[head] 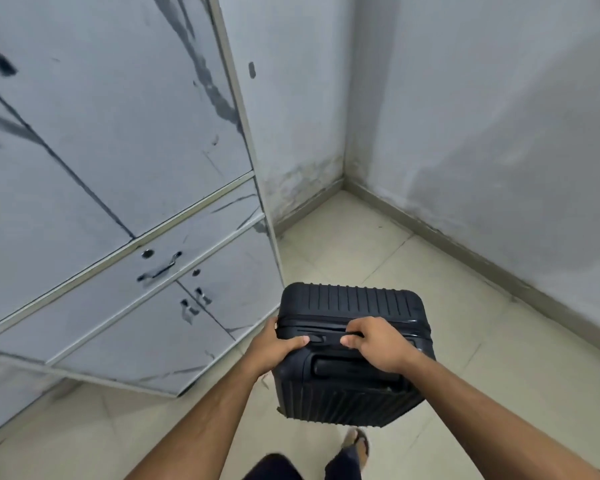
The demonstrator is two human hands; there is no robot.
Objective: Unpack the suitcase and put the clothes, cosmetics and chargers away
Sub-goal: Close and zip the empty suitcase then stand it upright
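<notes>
Two hands of mine are on the black ribbed suitcase [352,348], which stands upright on the pale tiled floor [465,375] just in front of my feet. My left hand [278,348] grips the suitcase's upper left corner, the thumb lying across the top face and the fingers curled over the far edge by the zip seam. My right hand [378,344] is closed around the carry handle on top, thumb tucked underneath and knuckles up. Nearer to me on that same top face sits the recessed pull-out handle [354,367], pushed down flush. The case is zipped shut, so I cannot see any clothes, cosmetics or chargers

To my left, close to the suitcase, stands a grey wardrobe [101,150] with dark scuff marks, a drawer with a metal pull [161,268] and two small lower doors with their own handles [194,303]. Beyond the suitcase the grey walls [482,116] meet in a corner. My dark trouser leg and one sandalled foot [357,445] show at the bottom edge
</notes>
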